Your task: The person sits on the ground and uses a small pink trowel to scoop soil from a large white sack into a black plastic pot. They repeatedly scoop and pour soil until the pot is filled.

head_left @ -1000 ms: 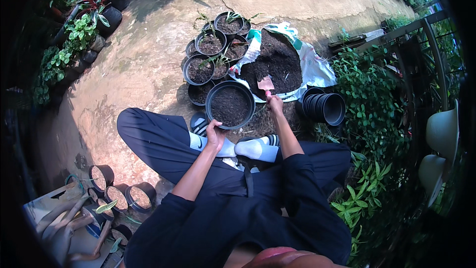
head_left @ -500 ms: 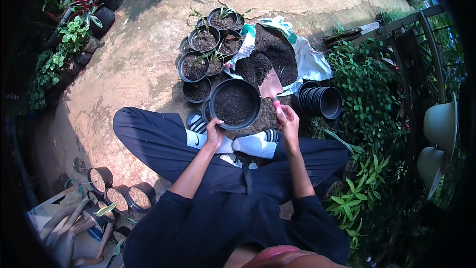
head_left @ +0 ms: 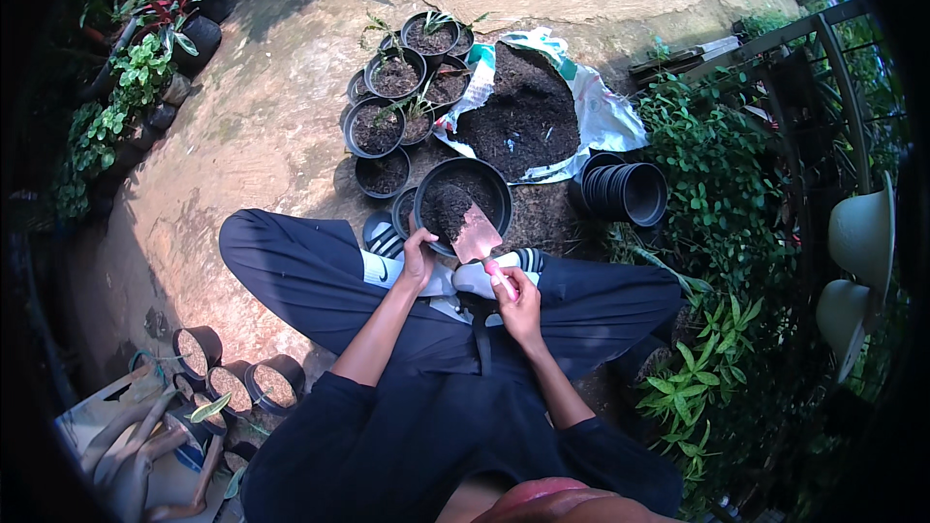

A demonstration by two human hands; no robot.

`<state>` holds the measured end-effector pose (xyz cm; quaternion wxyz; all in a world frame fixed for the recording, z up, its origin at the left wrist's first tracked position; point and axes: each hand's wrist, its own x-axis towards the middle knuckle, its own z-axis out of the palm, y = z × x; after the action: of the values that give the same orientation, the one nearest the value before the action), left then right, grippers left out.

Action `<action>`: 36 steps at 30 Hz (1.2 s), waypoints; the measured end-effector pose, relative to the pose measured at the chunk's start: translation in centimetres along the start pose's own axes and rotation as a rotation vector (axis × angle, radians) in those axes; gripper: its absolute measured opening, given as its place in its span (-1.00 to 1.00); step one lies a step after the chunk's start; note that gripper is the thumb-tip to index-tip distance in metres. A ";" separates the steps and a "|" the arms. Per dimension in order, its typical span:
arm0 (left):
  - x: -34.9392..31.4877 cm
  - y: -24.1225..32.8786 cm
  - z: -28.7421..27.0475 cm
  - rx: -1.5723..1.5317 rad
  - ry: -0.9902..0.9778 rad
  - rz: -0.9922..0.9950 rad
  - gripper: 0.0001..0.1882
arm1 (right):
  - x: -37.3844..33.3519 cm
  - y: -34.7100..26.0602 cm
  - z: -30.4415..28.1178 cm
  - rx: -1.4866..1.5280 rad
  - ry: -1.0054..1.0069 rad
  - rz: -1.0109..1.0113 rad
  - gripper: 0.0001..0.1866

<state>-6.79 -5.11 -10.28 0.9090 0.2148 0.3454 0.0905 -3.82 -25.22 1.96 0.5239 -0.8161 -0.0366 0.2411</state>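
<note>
Right hand (head_left: 521,310): you gripped the pink-handled metal trowel (head_left: 479,244).
Left hand (head_left: 418,258): you clasped the round black plastic pot (head_left: 498,190).
Trowel axis: ran diagonally, blade pointing forward-left.

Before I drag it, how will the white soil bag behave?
The bag will probably flop, since its edges look thin and crumpled. It's likely heavy, given the dark soil it holds. Some soil may spill, as the bag lies wide open.
</note>
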 end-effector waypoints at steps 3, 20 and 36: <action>-0.4 0.1 0.4 0.008 0.000 -0.005 -0.54 | -0.2 -0.2 -0.3 -0.046 -0.007 -0.006 -0.79; 0.7 -0.3 -0.9 0.046 -0.035 0.006 -0.40 | 2.1 -2.4 -2.4 -0.197 0.019 -0.232 -0.76; -0.1 1.4 -0.1 -0.011 -0.021 -0.112 -0.41 | 18.5 6.1 -2.1 0.421 0.253 0.120 -0.86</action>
<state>-6.95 -3.91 -9.62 0.9173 0.1912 0.3470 0.0393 12.22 -23.94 -9.28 0.6674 -0.7135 0.1288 0.1701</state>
